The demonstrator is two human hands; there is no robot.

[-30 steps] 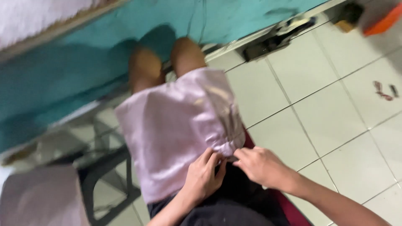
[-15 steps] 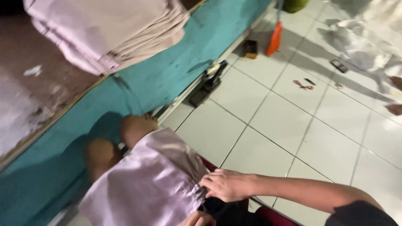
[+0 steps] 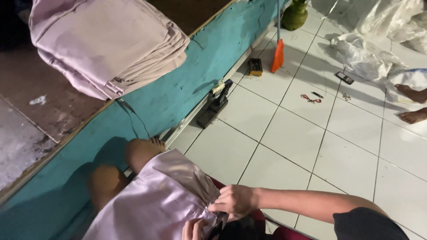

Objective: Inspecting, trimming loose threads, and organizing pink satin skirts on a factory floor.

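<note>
A piece of shiny pale lilac cloth [image 3: 155,200] is lying draped over the person's lap and bare knees, low in the left half of the view. The right hand [image 3: 233,201] is resting on the near edge of the cloth, at its right side, with the fingers curled down and pinching a gathered fold of it. The left hand [image 3: 192,230] is sitting just beside the right one, lower and partly cut off by the bottom edge; its fingers are touching the same gathered edge, but how firmly its grip is closing cannot be told. The cloth is spreading away from both hands toward the knees, so the hands are at its nearest end.

Beyond the knees, a teal wall [image 3: 187,84] is running diagonally across the view. On the raised brown counter [image 3: 49,115] above the wall, a stack of folded cloth [image 3: 106,44] in the same pale colour is sitting.

To the right, a white tiled floor [image 3: 307,133] is stretching out. Near the wall a dark oblong tool [image 3: 214,106] is lying on the tiles. Farther off are a small dark box [image 3: 255,66], an orange broom [image 3: 277,55] and a green jug [image 3: 295,15]. Red-handled scissors [image 3: 309,98] and a small dark phone [image 3: 344,78] are lying well apart from the hands. Crumpled clear plastic sheeting [image 3: 369,40] is filling the top right, and another person's bare feet [image 3: 411,104] are showing at the right edge.
</note>
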